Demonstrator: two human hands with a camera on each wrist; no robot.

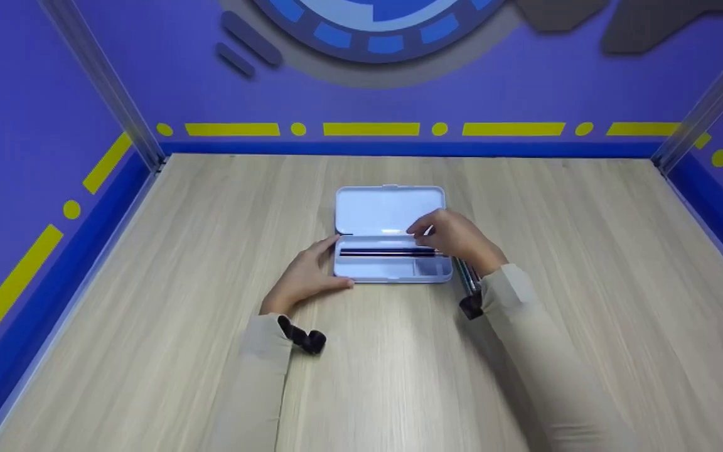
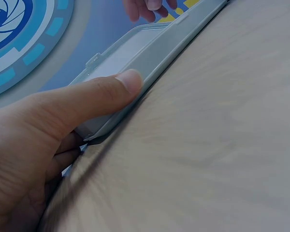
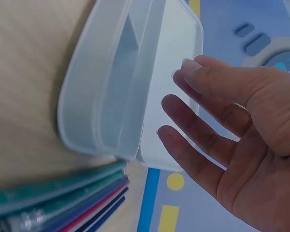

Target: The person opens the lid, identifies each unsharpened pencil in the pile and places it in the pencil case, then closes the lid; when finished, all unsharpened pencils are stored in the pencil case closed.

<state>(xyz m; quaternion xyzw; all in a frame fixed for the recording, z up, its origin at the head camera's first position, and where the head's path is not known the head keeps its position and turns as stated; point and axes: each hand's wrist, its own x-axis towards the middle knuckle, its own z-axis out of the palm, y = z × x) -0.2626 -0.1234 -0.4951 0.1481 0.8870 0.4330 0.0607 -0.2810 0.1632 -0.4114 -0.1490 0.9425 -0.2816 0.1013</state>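
A white plastic pencil case (image 1: 374, 270) lies with its lid (image 1: 390, 210) raised at the back. Dark, slim pencils (image 1: 386, 252) lie lengthwise in its long compartment. My left hand (image 1: 302, 276) grips the case's left end, the thumb along the front wall in the left wrist view and the other fingers partly hidden behind the end. My right hand (image 1: 462, 238) hovers over the right part of the case. In the right wrist view its fingers (image 3: 193, 118) are loosely bent, the thumb near the index finger, and nothing shows between them.
Several pencils or pens (image 3: 63, 203), green, blue, red and dark, lie on the table just right of the case, partly under my right wrist. The case's front right corner has a small divided compartment (image 1: 430, 268). Blue-purple panels (image 1: 368, 100) enclose the wooden table (image 1: 211, 220).
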